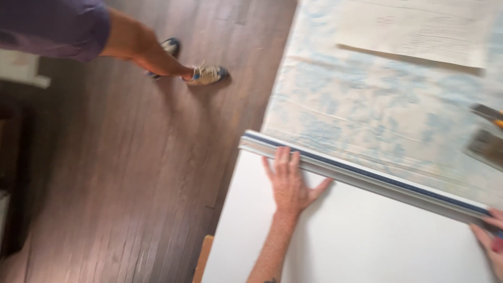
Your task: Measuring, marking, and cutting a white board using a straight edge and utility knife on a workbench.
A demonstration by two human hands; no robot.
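Left hand [290, 183] flat, open on straightedge [367, 175] — right hand [491, 242] cropped, grip unclear.

— Which parts are cut off?
— The right hand [491, 242] is cut by the right edge, so its grip is unclear. The other person's leg [137, 46] shows only partly.
— And the tools [487, 140]?
— Too blurred to tell.

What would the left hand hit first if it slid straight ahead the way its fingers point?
The left hand lies flat on the white board, fingertips already against the long straightedge. That comes first; beyond lies the blue-mottled sheet.
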